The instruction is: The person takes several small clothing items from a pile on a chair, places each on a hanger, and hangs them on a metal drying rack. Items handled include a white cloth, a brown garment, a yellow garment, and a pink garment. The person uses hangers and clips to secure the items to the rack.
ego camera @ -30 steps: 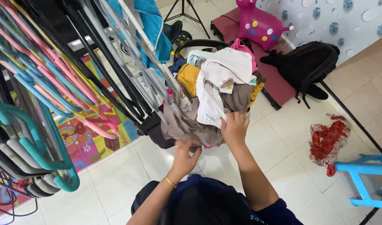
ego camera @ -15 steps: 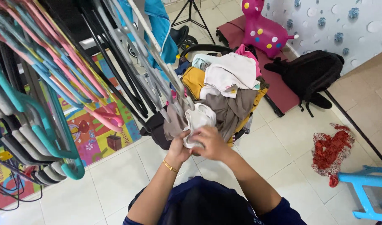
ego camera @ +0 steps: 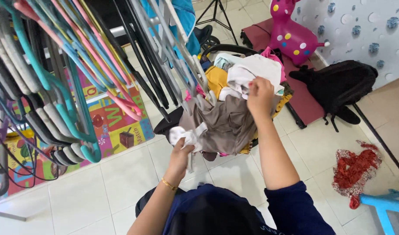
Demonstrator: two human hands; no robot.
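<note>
A heap of clothes fills a black basket in front of me, with a large brown garment hanging over its near side. My left hand holds a small bunched white garment just below and left of the heap. My right hand reaches up onto the top of the heap and pinches a white cloth there. A mustard piece and a pink piece lie beside that cloth.
Many coloured hangers hang from a grey drying rack at the left. A bright play mat lies under them. A black backpack, a pink spotted toy animal, a red cloth and a blue stool stand to the right.
Both hands were together on the small white garment. Now my left hand keeps it alone, and my right hand has moved up to the white cloth on top of the heap.
</note>
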